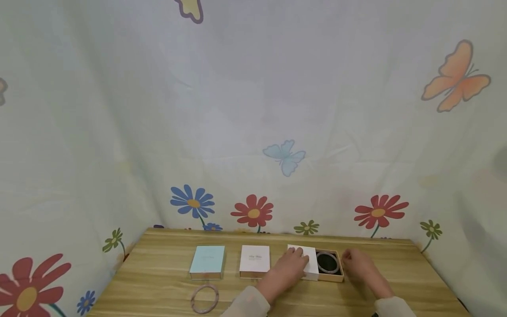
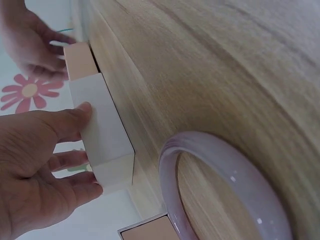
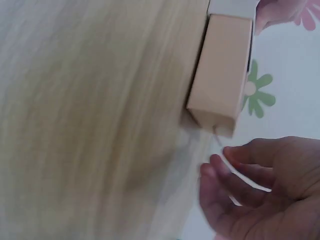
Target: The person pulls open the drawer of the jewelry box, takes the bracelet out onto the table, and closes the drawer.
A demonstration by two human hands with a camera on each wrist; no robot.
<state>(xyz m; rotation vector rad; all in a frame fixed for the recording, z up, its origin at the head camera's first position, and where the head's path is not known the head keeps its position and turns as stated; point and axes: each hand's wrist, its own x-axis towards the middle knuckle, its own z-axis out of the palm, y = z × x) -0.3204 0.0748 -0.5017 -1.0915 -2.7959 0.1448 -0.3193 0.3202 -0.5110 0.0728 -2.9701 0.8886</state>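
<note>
At the right of the row, a white box sleeve [image 1: 310, 263] has its tan drawer [image 1: 332, 278] slid partly out to the right. A bangle [image 1: 328, 263] lies in the drawer on a black lining. My left hand [image 1: 288, 267] grips the sleeve, thumb on the near side and fingers over the far side [image 2: 45, 165]. From the drawer's end runs a thin pull ribbon [image 3: 218, 138], whose other end my right hand [image 3: 255, 185] pinches between thumb and forefinger. The right hand [image 1: 361, 268] stays just off the drawer's end in the head view.
A pale blue box [image 1: 207, 260] and a pinkish-white box [image 1: 255, 259] stand left of the left hand. In front of the blue box, a pale mauve bangle [image 1: 204, 299] lies on the wooden table [image 1: 158, 281]. Behind the table hangs a flowered curtain [image 1: 222, 145].
</note>
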